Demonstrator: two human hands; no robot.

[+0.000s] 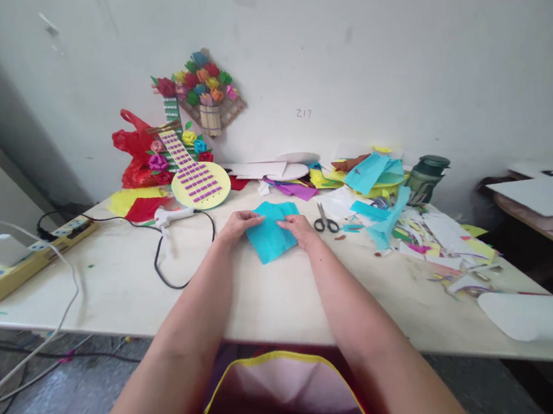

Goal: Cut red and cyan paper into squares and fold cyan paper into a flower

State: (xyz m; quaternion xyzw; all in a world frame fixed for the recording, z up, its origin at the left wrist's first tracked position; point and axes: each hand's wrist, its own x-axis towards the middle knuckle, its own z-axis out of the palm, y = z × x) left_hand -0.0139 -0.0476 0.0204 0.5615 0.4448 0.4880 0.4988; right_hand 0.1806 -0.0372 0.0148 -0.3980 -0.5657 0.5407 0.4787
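A turquoise sheet of paper [270, 234] lies on the pale table [255, 298] in front of me, partly folded. My left hand [240, 223] pinches its left edge with closed fingers. My right hand [299, 228] presses down and grips the paper's right edge. Both hands rest on the tabletop.
Scissors [326, 221] lie just right of my right hand. A glue gun [173, 216] with a black cord sits to the left, near a yellow paper guitar [194, 173] and a red bag [135, 149]. Paper scraps [405, 229] and a green bottle [425, 177] crowd the right. A yellow power strip [22, 260] lies far left.
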